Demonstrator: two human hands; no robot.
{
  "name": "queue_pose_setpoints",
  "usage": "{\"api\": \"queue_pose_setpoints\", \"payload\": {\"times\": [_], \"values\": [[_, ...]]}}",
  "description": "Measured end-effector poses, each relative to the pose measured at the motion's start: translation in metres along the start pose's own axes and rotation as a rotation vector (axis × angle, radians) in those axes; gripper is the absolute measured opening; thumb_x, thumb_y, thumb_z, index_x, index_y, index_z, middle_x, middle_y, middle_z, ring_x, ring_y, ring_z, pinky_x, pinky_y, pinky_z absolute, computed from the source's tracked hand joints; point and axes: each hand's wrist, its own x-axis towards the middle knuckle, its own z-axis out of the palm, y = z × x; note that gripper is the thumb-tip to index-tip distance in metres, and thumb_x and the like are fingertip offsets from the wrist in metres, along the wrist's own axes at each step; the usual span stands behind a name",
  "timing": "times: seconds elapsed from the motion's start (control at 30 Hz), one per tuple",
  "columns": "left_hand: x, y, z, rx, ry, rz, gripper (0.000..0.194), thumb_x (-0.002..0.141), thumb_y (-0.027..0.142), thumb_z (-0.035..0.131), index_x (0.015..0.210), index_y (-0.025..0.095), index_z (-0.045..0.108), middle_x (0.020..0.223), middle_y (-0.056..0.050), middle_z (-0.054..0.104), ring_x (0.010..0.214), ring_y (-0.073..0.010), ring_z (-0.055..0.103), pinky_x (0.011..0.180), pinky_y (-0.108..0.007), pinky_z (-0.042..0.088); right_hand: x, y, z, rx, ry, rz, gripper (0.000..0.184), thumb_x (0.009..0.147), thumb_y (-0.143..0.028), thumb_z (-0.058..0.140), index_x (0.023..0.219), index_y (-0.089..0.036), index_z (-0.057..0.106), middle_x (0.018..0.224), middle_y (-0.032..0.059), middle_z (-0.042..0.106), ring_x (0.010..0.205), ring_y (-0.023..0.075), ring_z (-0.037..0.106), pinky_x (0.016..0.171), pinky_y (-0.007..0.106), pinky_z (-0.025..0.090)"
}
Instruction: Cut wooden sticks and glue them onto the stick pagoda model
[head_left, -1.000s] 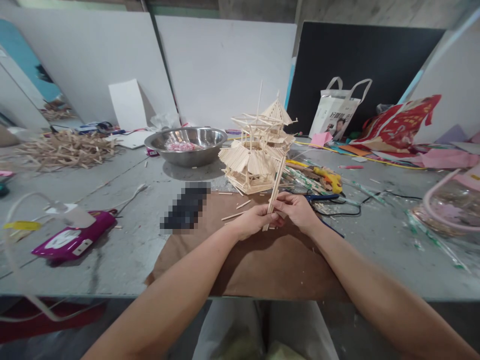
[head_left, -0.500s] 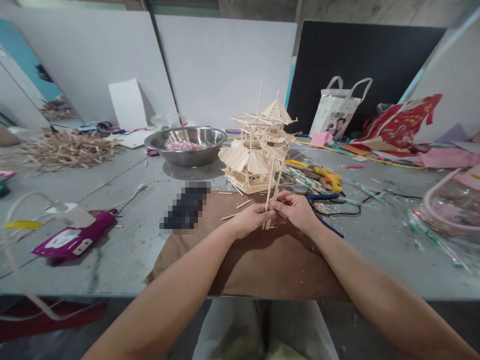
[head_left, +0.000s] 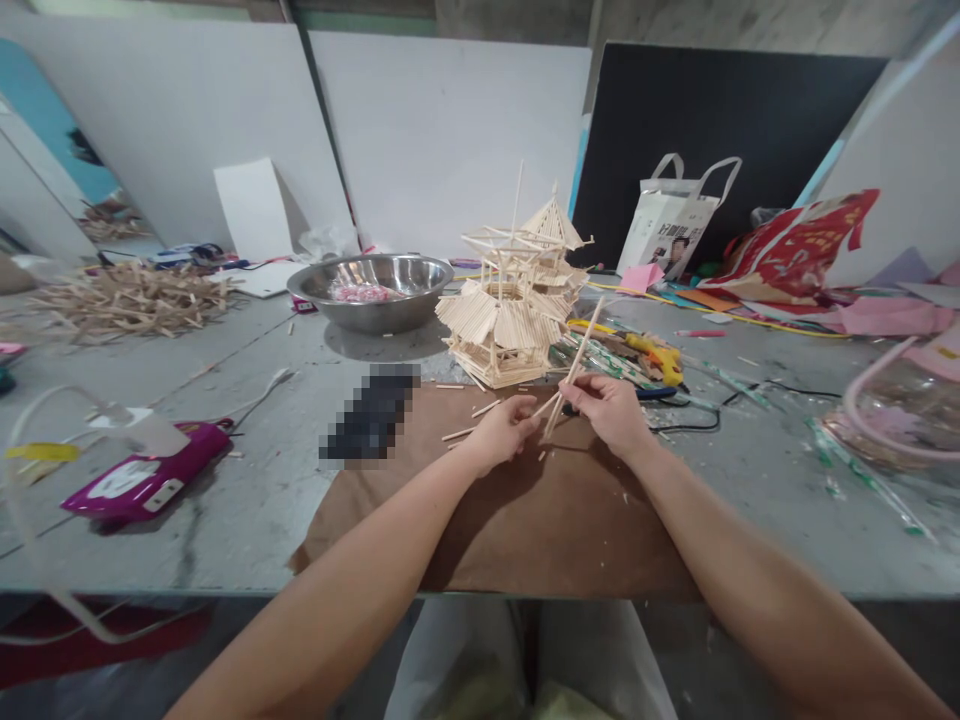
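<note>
Light is soft, flat and rather cool, brighter across the table than below it, where things sink into gloom. Its source is out of view. A broad shadow lies under the bowl, whose steel catches pale highlights; darker shade spreads over the sheet beneath the hands, and the card has shade along its right side. The board is nearly featureless black. The left hand, right hand and sticks are slightly soft. Wide-angle stretching tilts the walls and lengthens the forearms; the side edges smear. Coarse pixelation covers one dark patch.
</note>
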Motion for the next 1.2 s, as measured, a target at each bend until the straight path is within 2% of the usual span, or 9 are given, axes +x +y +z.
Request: {"api": "queue_pose_setpoints", "payload": {"times": [0.1,0.23,0.43,0.6,0.77,0.93,1.07,1.2], "values": [[0.000,0.001,0.000,0.028,0.010,0.054,0.034,0.070,0.022,0.047,0.102,0.012,0.049,0.068,-0.001,0.055,0.048,-0.0048,0.044,0.044,-0.016,0.037,-0.001,0.005,0.004,-0.063,-0.088,0.011,0.025,0.065,-0.037,0.054,0.071,-0.014,0.061,0.059,0.0005,0.057,0.051,0.0104,0.046,0.048,0.023,0.035],[0.001,0.003,0.000,0.169,0.013,0.141,0.029,0.066,0.018,0.047,0.092,0.013,0.058,0.073,-0.003,0.060,0.059,-0.0103,0.051,0.053,-0.021,0.040,-0.001,0.009,0.006,-0.069,-0.125,-0.014,0.025,0.066,-0.037,0.053,0.073,-0.014,0.062,0.067,0.0024,0.059,0.060,0.0126,0.051,0.056,0.024,0.038],[-0.001,0.004,-0.002,0.198,0.131,0.238,0.030,0.063,0.018,0.050,0.092,0.016,0.060,0.094,-0.007,0.060,0.084,-0.0184,0.053,0.075,-0.027,0.039,-0.002,0.007,0.006,-0.043,-0.174,-0.015,0.024,0.067,-0.035,0.053,0.076,-0.014,0.062,0.071,0.0026,0.061,0.064,0.0135,0.053,0.060,0.025,0.039],[-0.001,0.006,-0.003,0.108,0.062,0.317,0.034,0.070,0.030,0.048,0.099,0.013,0.057,0.095,-0.008,0.060,0.083,-0.0167,0.054,0.076,-0.028,0.041,-0.003,0.008,0.007,-0.025,-0.200,0.002,0.024,0.067,-0.034,0.053,0.078,-0.015,0.062,0.067,0.0010,0.060,0.059,0.0122,0.051,0.054,0.023,0.038],[-0.001,0.006,-0.003,0.067,0.058,0.388,0.036,0.070,0.032,0.049,0.102,0.015,0.055,0.100,-0.007,0.059,0.088,-0.0161,0.053,0.079,-0.028,0.040,-0.003,0.011,0.008,-0.048,-0.235,-0.038,0.024,0.067,-0.033,0.054,0.079,-0.015,0.062,0.068,0.0011,0.060,0.061,0.0127,0.051,0.057,0.024,0.039],[0.002,0.003,-0.005,0.072,0.087,0.446,0.028,0.070,0.030,0.050,0.092,0.016,0.061,0.094,-0.005,0.060,0.088,-0.0151,0.053,0.081,-0.026,0.039,-0.004,0.015,0.011,-0.061,-0.296,-0.079,0.024,0.069,-0.035,0.052,0.077,-0.015,0.062,0.067,0.0012,0.058,0.059,0.0127,0.050,0.056,0.025,0.039],[0.005,-0.001,-0.006,0.039,0.085,0.438,0.027,0.070,0.032,0.051,0.088,0.016,0.063,0.091,-0.005,0.061,0.086,-0.0146,0.053,0.078,-0.025,0.040,-0.004,0.016,0.011,-0.092,-0.305,-0.180,0.022,0.069,-0.035,0.052,0.067,-0.016,0.062,0.067,0.0018,0.057,0.064,0.0146,0.051,0.061,0.026,0.039],[0.006,-0.002,-0.004,0.008,0.087,0.431,0.026,0.069,0.032,0.051,0.085,0.016,0.064,0.088,-0.004,0.061,0.082,-0.0140,0.054,0.075,-0.025,0.042,-0.004,0.017,0.011,-0.114,-0.324,-0.188,0.025,0.070,-0.037,0.049,0.063,-0.016,0.061,0.062,0.0017,0.056,0.067,0.0157,0.052,0.061,0.026,0.039]]}}
